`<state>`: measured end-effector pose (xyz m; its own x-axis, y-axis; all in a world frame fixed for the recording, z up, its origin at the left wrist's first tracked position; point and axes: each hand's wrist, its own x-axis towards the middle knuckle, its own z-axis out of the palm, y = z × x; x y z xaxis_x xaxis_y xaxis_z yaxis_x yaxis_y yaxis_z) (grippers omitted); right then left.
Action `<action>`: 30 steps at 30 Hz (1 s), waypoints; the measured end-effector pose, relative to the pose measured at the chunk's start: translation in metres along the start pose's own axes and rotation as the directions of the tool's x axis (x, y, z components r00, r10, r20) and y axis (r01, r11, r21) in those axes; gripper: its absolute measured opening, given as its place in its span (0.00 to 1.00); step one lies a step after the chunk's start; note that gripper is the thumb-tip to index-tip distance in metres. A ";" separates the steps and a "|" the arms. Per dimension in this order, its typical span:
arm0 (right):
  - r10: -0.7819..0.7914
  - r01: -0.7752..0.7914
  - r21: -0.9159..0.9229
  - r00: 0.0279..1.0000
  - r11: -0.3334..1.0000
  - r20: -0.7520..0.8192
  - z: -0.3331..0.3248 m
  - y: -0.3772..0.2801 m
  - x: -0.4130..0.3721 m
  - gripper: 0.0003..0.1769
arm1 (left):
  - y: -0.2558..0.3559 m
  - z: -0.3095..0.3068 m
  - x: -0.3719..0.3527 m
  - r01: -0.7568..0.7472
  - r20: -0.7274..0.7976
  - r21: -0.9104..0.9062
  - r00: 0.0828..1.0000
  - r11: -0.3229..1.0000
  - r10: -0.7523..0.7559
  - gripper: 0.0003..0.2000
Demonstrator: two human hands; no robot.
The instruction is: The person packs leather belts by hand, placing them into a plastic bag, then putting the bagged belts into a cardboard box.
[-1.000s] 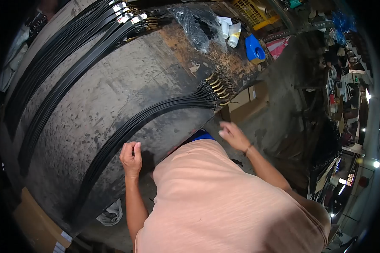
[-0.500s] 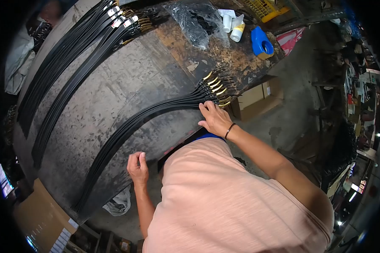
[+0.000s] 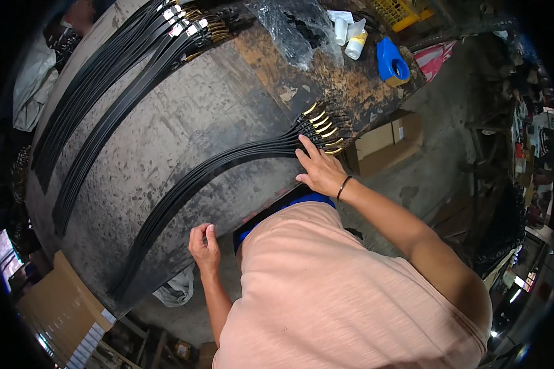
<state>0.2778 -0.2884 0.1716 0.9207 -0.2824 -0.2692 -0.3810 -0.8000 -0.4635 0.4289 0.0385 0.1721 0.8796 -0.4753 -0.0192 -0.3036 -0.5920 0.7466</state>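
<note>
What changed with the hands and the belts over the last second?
The right hand swung in from the air beside the table and came down flat on the near bunch of belts, just behind their buckles; its fingers are spread and not gripping. The left hand stayed curled at the table's edge, and the belts lie as before.
</note>
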 end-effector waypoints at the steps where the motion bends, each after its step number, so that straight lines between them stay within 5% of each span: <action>1: -0.016 0.015 -0.025 0.999 1.000 -0.050 0.005 0.001 -0.002 0.36 | -0.002 -0.001 0.001 -0.011 0.007 0.013 1.000 1.000 0.010 0.07; 10: 0.226 -0.228 -0.070 0.974 0.971 -0.031 0.019 -0.040 0.000 0.40 | -0.029 -0.040 0.027 -0.075 0.094 -0.011 0.993 0.997 0.076 0.05; 20: 0.242 -0.246 -0.067 0.968 0.967 -0.064 0.025 -0.040 0.009 0.27 | -0.068 -0.080 0.039 -0.020 0.057 0.004 0.998 1.000 0.019 0.05; 24: 0.179 -0.200 -0.126 0.971 0.972 -0.160 0.029 -0.031 0.016 0.26 | -0.075 -0.075 0.041 -0.050 0.080 -0.006 0.995 0.999 0.050 0.05; 30: 0.295 -0.298 -0.004 0.946 0.954 -0.137 0.015 -0.041 0.032 0.27 | -0.066 -0.071 0.060 -0.053 0.111 -0.042 0.992 0.998 0.057 0.05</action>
<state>0.3220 -0.2565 0.1692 0.7700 -0.5755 -0.2754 -0.6378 -0.6818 -0.3584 0.5274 0.0955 0.1685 0.8148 -0.5777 -0.0498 -0.3340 -0.5378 0.7741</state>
